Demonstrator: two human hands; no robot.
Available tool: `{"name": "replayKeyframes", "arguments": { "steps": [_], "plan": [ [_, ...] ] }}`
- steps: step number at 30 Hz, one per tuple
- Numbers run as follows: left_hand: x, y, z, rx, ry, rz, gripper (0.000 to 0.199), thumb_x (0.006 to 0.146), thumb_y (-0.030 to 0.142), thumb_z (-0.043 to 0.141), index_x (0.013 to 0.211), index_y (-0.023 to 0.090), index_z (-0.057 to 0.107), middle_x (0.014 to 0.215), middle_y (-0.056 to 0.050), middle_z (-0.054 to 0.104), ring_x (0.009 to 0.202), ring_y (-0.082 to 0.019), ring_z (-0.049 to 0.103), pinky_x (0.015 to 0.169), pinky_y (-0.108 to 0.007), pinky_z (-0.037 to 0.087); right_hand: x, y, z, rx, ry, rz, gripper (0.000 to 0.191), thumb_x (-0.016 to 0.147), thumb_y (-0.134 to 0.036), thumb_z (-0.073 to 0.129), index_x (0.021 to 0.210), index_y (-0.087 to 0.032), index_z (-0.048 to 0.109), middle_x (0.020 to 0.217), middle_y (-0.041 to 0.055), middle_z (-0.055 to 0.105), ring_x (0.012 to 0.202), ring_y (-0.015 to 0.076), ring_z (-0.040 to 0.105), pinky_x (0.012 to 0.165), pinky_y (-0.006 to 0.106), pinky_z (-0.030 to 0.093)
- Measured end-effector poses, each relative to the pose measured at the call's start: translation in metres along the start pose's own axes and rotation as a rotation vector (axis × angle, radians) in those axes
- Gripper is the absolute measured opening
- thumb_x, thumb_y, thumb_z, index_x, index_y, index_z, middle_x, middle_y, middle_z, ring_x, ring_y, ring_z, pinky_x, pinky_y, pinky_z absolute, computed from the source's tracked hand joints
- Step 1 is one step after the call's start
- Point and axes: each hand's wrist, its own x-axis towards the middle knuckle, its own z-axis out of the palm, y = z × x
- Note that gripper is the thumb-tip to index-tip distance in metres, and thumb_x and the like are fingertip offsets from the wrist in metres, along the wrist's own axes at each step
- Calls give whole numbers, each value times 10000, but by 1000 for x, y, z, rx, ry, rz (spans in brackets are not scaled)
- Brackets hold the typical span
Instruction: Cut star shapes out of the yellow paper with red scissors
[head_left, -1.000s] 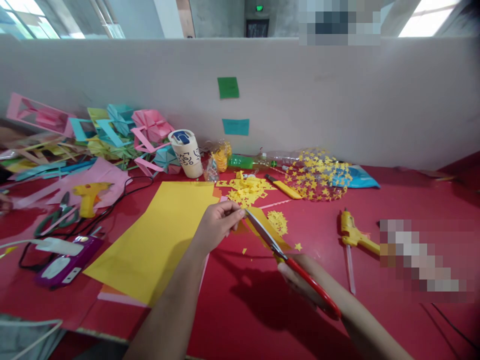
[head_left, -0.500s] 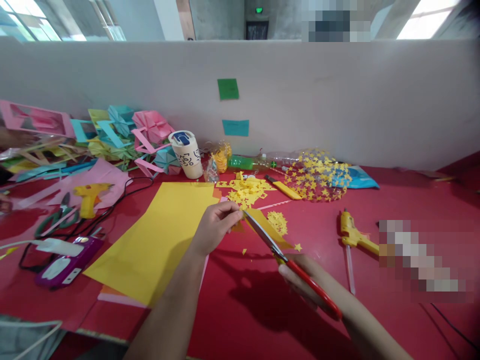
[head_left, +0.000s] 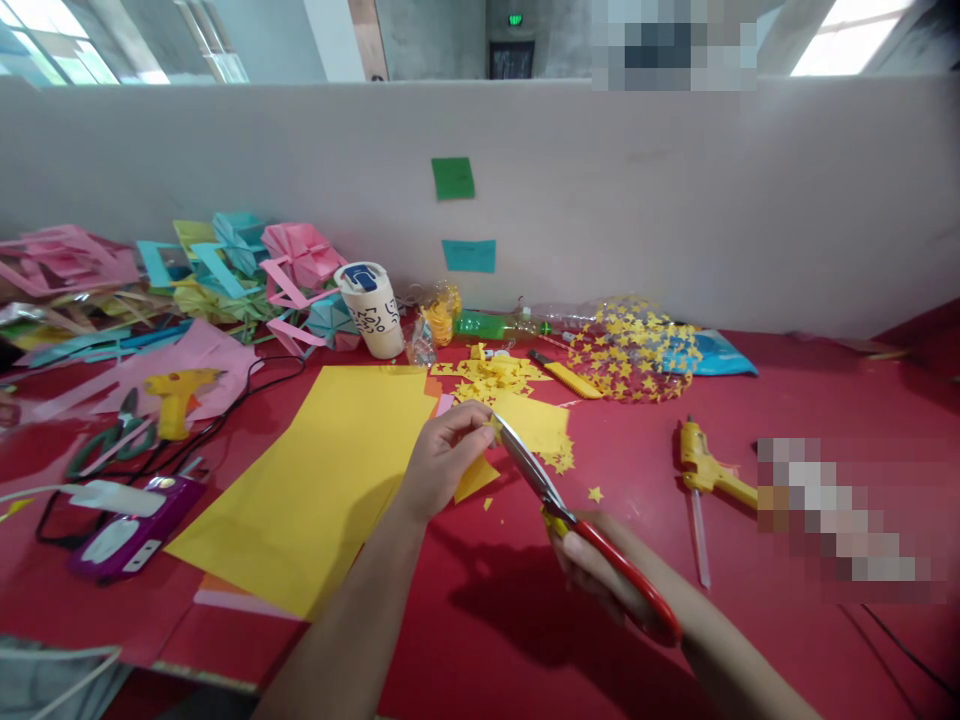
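My left hand pinches a piece of yellow paper between thumb and fingertips. A corner of yellow paper also shows below this hand. My right hand is wrapped round red-handled scissors, whose blade tips reach the paper beside my left fingertips. Whether the blades are cutting into it I cannot make out. Behind the paper lie small yellow stars, and a single star sits to the right. Yellow offcuts are heaped farther back.
Large yellow sheets lie left of my hands. A glue gun stands at right, another glue gun at left near a purple power strip. A cup, a utility knife and a star-filled bag line the back.
The yellow paper has turned, so a broader, brighter face shows behind the blades. My left hand has shifted slightly right. The scissors stay in my right hand.
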Motion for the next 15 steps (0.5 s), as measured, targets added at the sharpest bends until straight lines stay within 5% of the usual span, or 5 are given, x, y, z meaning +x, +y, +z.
{"name": "replayKeyframes", "arguments": {
  "steps": [15],
  "plan": [
    [1, -2, 3, 4, 9, -9, 212, 852, 257, 552, 655, 187, 587, 688, -4, 551, 712, -153, 513, 719, -281, 407, 2, 10, 7, 41, 75, 92, 554, 864, -714, 438, 637, -209, 420, 491, -70, 398, 360, 56, 318, 328, 175, 256]
  ]
}}
